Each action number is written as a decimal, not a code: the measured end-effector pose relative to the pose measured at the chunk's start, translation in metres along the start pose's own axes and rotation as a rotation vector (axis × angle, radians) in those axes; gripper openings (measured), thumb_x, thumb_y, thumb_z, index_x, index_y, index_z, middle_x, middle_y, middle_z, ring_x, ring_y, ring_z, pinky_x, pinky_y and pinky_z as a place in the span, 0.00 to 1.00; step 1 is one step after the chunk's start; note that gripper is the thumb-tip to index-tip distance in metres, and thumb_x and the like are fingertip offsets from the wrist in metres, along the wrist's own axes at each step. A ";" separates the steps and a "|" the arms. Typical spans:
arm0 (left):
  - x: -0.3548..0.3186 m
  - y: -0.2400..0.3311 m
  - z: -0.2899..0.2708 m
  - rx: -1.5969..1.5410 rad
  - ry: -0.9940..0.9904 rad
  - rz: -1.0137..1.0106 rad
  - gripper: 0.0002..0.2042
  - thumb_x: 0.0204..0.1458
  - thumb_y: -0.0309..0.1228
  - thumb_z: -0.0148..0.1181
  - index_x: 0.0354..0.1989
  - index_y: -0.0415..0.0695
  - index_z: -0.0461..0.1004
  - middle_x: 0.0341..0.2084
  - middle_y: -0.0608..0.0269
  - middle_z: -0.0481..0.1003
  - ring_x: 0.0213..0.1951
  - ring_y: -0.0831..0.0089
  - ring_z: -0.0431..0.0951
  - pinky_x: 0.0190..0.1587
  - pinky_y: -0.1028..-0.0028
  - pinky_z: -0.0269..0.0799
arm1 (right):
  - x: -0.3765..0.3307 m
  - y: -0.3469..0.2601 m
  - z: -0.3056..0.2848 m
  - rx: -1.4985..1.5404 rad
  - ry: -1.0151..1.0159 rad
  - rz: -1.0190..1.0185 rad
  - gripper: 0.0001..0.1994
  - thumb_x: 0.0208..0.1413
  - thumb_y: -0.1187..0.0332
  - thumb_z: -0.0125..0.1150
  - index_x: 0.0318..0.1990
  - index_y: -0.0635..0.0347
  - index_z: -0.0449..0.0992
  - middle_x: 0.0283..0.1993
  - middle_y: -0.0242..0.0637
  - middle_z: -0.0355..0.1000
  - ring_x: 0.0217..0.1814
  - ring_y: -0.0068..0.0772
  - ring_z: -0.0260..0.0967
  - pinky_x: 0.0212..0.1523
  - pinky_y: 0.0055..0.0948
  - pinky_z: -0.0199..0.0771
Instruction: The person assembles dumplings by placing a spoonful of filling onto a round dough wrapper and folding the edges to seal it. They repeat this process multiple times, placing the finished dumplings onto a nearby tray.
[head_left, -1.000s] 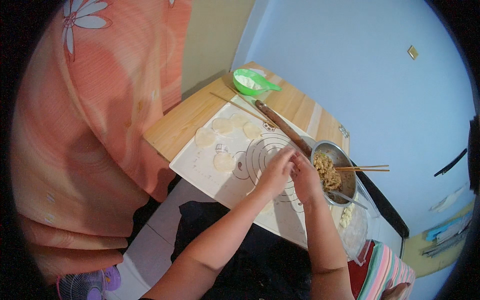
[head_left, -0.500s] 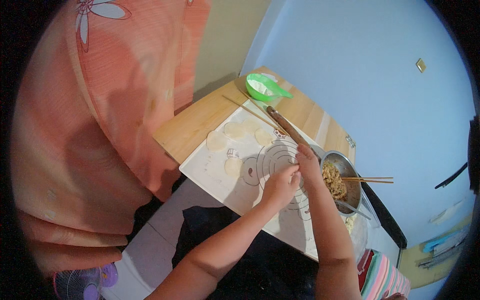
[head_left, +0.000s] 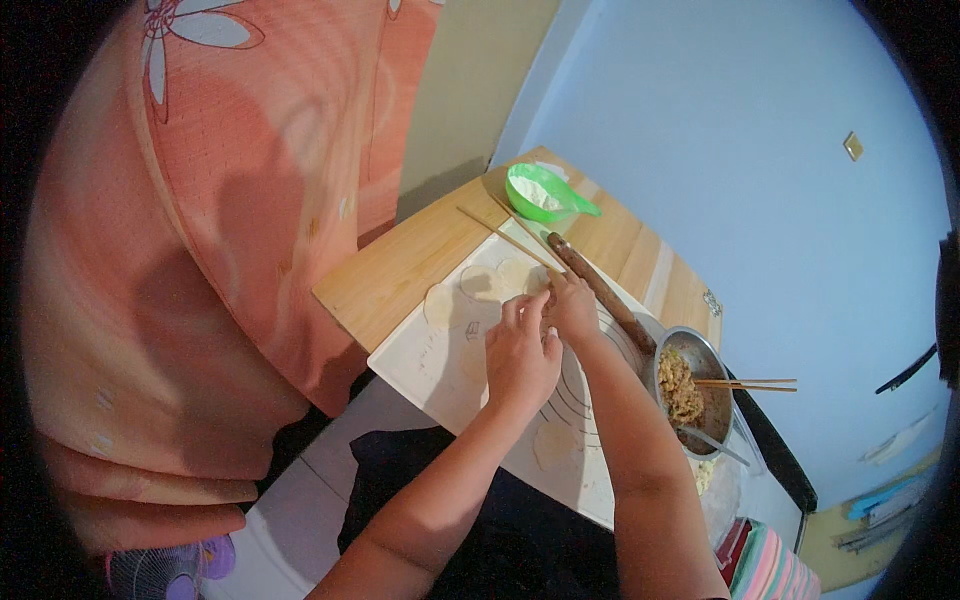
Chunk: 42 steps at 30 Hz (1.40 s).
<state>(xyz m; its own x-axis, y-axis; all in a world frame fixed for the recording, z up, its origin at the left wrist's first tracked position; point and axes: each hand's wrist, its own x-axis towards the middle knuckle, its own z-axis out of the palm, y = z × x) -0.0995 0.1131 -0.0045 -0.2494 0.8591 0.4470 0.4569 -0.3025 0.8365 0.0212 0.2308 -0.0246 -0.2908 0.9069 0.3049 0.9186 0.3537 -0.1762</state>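
Note:
Over the white mat (head_left: 420,362) my left hand (head_left: 522,350) hovers with bent fingers and its thumb apart, and nothing shows in it. Just to its right and beyond it, my right hand (head_left: 574,308) reaches down with curled fingers beside a pale round dough wrapper (head_left: 537,279). Its fingertips are partly hidden, so a grip on that wrapper cannot be made out. More flat wrappers lie along the mat's far left part, among them one wrapper (head_left: 443,307) near the edge and another wrapper (head_left: 482,285) beyond it.
A brown rolling pin (head_left: 603,292) lies right of my hands. Beyond it stands a green flour scoop (head_left: 560,203), with thin sticks (head_left: 505,235) nearby. At the right, a metal bowl (head_left: 715,425) holds minced filling (head_left: 680,390), chopsticks (head_left: 750,383) and a spoon. An orange curtain (head_left: 270,250) hangs at left.
Both hands have moved away from me and leftward, from above the mat's printed circles to the wrappers. My left hand has spread its fingers. The whole view has shifted slightly.

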 end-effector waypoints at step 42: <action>-0.079 0.048 0.035 -1.378 -0.867 -0.728 0.16 0.62 0.40 0.41 0.50 0.44 0.67 0.44 0.63 0.71 0.45 0.73 0.72 0.50 0.69 0.69 | -0.228 -0.026 -0.133 0.326 0.435 -0.048 0.12 0.43 0.84 0.53 0.36 0.61 0.73 0.40 0.41 0.73 0.46 0.42 0.70 0.45 0.32 0.69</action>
<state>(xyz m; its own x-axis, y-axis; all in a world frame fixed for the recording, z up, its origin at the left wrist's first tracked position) -0.0278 0.0455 -0.0103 0.6294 0.7770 0.0038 -0.6187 0.4982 0.6075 0.0995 -0.0151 0.0352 -0.1294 0.7340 0.6667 0.7560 0.5081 -0.4127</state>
